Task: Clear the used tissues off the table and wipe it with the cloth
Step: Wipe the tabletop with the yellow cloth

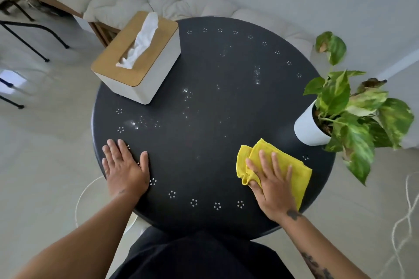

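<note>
Wiping step is being carried out; no used tissues are being seen on the round black desk [204, 142]. Yellow cloth [292, 165], near front right edge, is being pressed flat under the right hand [269, 186], fingers spread. Left hand [124, 165] is lying released, palm down, bracing. Droplet marks toward the tissue box [138, 56] are judged next.

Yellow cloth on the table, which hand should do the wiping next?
Right. The right hand already lies flat on the yellow cloth, pressing it to the table. The left hand rests bare near the table's edge, probably steadying it.
</note>
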